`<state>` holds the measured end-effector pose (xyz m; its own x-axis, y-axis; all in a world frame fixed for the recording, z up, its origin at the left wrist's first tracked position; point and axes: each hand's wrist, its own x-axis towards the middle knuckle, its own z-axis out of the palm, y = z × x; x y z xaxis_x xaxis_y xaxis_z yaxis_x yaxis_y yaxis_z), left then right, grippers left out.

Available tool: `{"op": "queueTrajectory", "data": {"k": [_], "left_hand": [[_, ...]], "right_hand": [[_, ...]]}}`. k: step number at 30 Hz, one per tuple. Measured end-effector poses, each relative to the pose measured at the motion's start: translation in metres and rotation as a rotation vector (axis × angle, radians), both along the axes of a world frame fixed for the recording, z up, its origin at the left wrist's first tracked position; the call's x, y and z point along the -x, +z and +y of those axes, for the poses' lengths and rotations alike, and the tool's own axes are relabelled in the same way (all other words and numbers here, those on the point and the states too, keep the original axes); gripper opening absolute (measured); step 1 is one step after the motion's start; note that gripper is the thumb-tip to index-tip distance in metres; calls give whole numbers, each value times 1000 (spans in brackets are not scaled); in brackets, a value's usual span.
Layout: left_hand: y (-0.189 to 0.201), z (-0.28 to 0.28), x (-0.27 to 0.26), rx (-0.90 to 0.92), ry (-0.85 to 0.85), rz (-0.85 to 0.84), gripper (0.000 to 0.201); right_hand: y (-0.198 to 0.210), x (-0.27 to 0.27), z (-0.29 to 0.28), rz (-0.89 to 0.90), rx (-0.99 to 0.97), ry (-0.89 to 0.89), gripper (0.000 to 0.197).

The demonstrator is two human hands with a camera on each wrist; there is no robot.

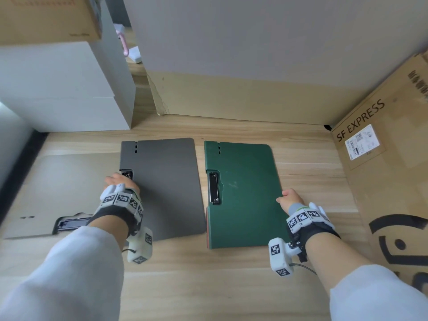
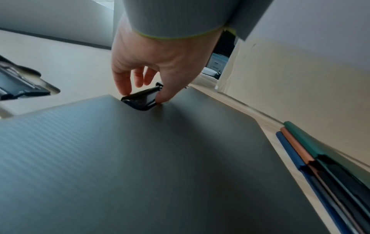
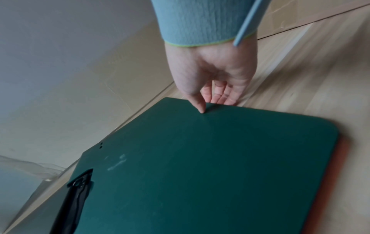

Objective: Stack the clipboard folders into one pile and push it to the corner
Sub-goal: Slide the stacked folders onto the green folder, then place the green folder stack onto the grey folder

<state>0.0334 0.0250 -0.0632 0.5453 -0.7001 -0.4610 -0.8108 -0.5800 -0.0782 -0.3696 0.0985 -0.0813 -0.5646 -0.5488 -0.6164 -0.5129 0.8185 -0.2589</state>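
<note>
- Two piles plus one loose folder on the wooden tabletop (image 1: 231, 286): green-topped pile (image 1: 243, 193) on the right, grey folder (image 1: 162, 188) in the middle, beige folder (image 1: 58, 181) far left, partly under the grey one
- Left wrist view shows the green pile is three deep: green folder over orange folder (image 2: 296, 146) over blue folder (image 2: 288, 152)
- Left hand (image 1: 121, 183) pinches the grey folder's black clip (image 2: 140, 99), thumb on one side, fingers curled on the other
- Right hand (image 1: 289, 200) grips the green pile's right edge, thumb (image 3: 200, 107) on top, fingers curled down past the edge
- Likely step: lift grey by the clip and land it on the green pile
- Doing it well: a clip-end hold will let the far end droop, so lift enough to clear the green pile's clip (image 1: 214, 187), set it down flat, clips matched, edges squared
- Right hand should pin the pile so it doesn't skate or fan out
- Beige goes on after; then push the stack to the corner, probably by the SF Express box (image 1: 382, 158)
- Hard to tell: whether right fingertips reach under the bottom folder; beige is motion-blurred; orange and blue show only as edges
</note>
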Motion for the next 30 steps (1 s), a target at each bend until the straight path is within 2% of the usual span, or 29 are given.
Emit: {"op": "queueTrajectory", "data": {"k": [4,5,8,10,18,23,30], "left_hand": [[-7,2,-3,58,-76,26,48],[-5,-1,-3,95,-59,58,47],[5,-7,-1,319,165,238,39],[4,-11,-4,422,171,330,39],[26,-31,-13,382,42,438,42],[37,-25,39,372,-70,516,41],[23,6,136,297,-125,568,45]], "right_hand": [[2,-1,0,-1,-4,-9,45],[2,-2,0,-5,-4,-12,45],[3,-3,0,-12,-1,-23,45],[4,-4,0,-10,0,-24,44],[9,-15,-3,-30,-6,-4,41],[12,-25,-6,-120,-5,23,47],[17,-27,-4,-202,45,60,51]]}}
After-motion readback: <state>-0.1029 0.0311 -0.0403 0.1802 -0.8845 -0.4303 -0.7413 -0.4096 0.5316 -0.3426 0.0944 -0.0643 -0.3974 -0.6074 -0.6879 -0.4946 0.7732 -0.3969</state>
